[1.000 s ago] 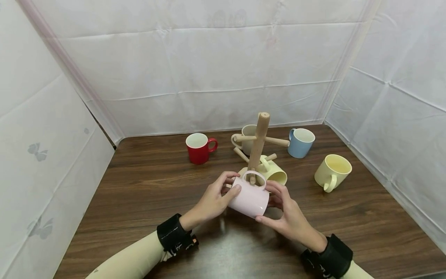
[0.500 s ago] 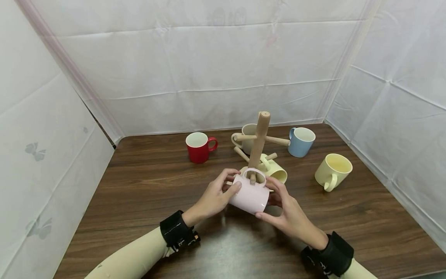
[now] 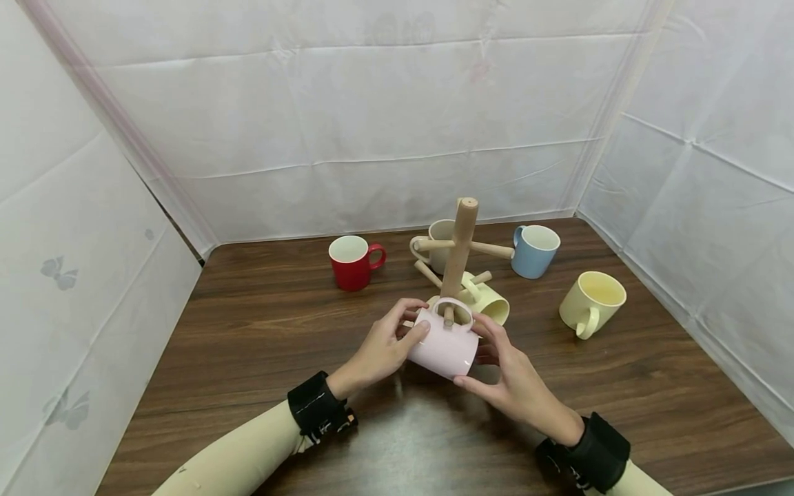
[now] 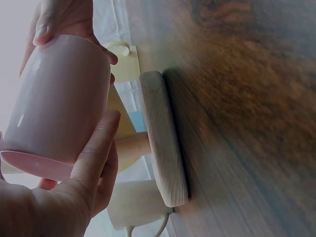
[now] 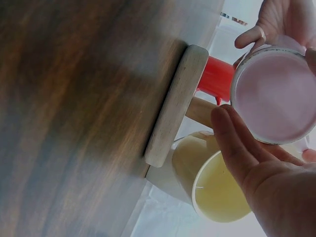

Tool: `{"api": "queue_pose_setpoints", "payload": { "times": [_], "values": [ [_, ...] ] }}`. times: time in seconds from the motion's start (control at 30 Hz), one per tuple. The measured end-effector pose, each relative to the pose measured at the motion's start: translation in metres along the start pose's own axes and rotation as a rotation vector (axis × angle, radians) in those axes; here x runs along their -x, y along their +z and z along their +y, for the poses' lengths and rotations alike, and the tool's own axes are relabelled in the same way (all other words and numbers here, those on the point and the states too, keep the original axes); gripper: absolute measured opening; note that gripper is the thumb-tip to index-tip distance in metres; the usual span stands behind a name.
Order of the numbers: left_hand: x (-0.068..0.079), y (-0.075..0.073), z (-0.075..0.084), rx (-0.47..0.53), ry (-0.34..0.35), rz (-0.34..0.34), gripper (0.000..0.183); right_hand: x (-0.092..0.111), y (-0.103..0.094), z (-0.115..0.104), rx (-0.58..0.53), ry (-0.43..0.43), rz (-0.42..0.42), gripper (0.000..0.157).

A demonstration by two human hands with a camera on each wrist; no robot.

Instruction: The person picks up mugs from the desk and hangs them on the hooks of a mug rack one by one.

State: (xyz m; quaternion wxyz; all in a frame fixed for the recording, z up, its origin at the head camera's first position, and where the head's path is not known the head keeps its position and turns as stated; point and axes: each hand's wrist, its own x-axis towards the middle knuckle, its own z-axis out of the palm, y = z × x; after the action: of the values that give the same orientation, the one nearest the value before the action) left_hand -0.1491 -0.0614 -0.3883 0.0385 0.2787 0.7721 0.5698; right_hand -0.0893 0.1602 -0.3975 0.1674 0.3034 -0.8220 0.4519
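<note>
A pale pink mug (image 3: pixel 443 348) lies tilted on its side in the air, handle up, gripped by both hands. My left hand (image 3: pixel 384 344) holds its mouth end, thumb along the near side. The right hand (image 3: pixel 517 382) holds the base end between thumb and fingers; the round base faces the right wrist view. The wooden mug tree (image 3: pixel 459 255) stands just behind, and the tip of its low front peg (image 3: pixel 449 317) shows inside the mug's handle loop. Beside it, a yellow mug (image 3: pixel 493 306) hangs sideways on the tree's right, partly hidden.
Behind the tree is an off-white mug (image 3: pixel 439 258). A red mug (image 3: pixel 351 265) stands to the left, a blue mug (image 3: pixel 535 255) at the back right, and another yellow mug (image 3: pixel 589 306) at the right. White sheeting (image 3: pixel 384 103) walls the brown table (image 3: pixel 260 310).
The pink mug has risen slightly towards the tree, and its handle loop now sits more fully about the peg tip. Both hands keep their hold; the other mugs stay put.
</note>
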Motion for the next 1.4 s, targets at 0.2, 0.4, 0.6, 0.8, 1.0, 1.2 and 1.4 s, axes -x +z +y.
{"api": "queue_pose_setpoints", "payload": {
  "times": [0.2, 0.4, 0.6, 0.8, 1.0, 1.2, 1.4],
  "values": [
    [-0.007, 0.004, -0.035, -0.023, 0.003, 0.032, 0.034, 0.004, 0.006, 0.019, 0.04, 0.004, -0.007, 0.09],
    [-0.008, 0.003, -0.04, -0.032, 0.011, 0.04, 0.032, 0.01, 0.01, 0.037, 0.054, 0.023, -0.019, 0.091],
    [-0.01, 0.002, -0.04, -0.047, 0.018, 0.037, 0.032, 0.011, 0.01, 0.039, 0.067, 0.037, -0.017, 0.091],
    [-0.012, 0.001, -0.04, -0.054, 0.011, 0.026, 0.033, 0.011, 0.01, 0.038, 0.073, 0.043, -0.018, 0.091],
    [-0.014, 0.001, -0.043, -0.062, 0.015, 0.028, 0.035, 0.011, 0.01, 0.038, 0.081, 0.054, -0.04, 0.09],
    [-0.017, 0.001, -0.047, -0.081, 0.018, 0.035, 0.036, 0.01, 0.01, 0.038, 0.085, 0.067, -0.047, 0.09],
    [-0.02, 0.0, -0.048, -0.101, 0.037, 0.041, 0.033, 0.003, 0.006, 0.02, 0.074, 0.038, -0.025, 0.089]
  ]
}}
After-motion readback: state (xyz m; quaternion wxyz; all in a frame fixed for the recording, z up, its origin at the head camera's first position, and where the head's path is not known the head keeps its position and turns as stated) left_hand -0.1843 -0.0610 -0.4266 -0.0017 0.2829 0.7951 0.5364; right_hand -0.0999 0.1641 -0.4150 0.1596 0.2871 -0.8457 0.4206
